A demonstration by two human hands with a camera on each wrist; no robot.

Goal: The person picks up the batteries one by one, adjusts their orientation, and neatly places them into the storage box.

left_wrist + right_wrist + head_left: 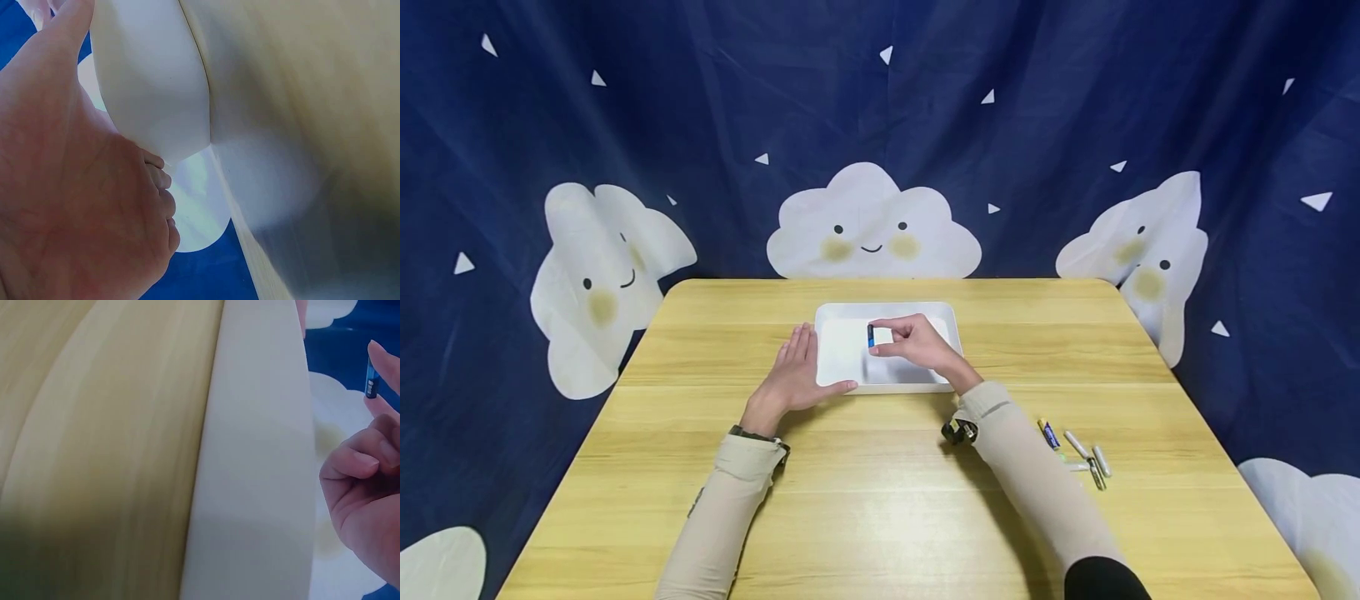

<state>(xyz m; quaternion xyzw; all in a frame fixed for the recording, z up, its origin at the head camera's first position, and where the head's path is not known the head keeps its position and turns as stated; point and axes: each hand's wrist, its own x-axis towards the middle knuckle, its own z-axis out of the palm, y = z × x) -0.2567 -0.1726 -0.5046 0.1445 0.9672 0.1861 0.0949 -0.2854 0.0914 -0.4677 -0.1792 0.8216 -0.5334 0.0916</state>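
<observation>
A white rectangular tray [831, 387] stands toward the far side of the table. Over it, my right hand [917, 342] pinches a small blue and black battery [871, 336] by its two ends, between thumb and forefinger. The right wrist view shows the same battery [372, 380] held upright, with the other fingers of that hand [369, 469] curled in. My left hand [793, 371] rests at the tray's left side, fingers straight along the wall and thumb stretched along the front rim. In the left wrist view its palm [81, 187] faces the tray wall [156, 81].
Several loose batteries lie on the wooden table [880, 500] to the right, beyond my right forearm: a yellow and blue one [1048, 434], white ones [1102, 461] and a dark one [1096, 474]. A dark blue curtain [925, 108] with clouds hangs behind and beside the table.
</observation>
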